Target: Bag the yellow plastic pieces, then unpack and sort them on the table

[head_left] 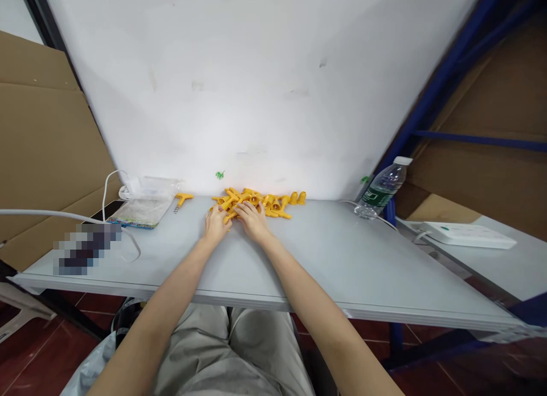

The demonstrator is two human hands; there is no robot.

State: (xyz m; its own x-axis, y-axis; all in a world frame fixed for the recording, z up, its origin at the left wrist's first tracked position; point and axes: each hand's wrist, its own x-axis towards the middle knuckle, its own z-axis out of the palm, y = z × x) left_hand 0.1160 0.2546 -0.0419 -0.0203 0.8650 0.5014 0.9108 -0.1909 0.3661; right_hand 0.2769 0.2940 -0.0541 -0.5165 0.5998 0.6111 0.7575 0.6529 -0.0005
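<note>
A heap of yellow plastic parts (277, 205) lies against the back wall panel, mixing T-shaped handles with hollow caps. Both of my hands reach into its near side. My left hand (217, 224) rests at the heap's left edge, fingers bent and a little apart over the pieces. Laid across the front middle, my right hand (255, 220) has its fingers spread on the parts. Some pieces under the fingers are hidden. Apart from the heap, to the left, lies a corkscrew (183, 198) with a yellow T-handle and a metal spiral.
At the left are a clear plastic bag (147, 205), a white cable (51, 212) and a blurred dark object (88, 249). A water bottle (382, 190) leans at the right back. Beyond it sits a white power strip (468, 235). Cardboard (43, 145) borders the left side.
</note>
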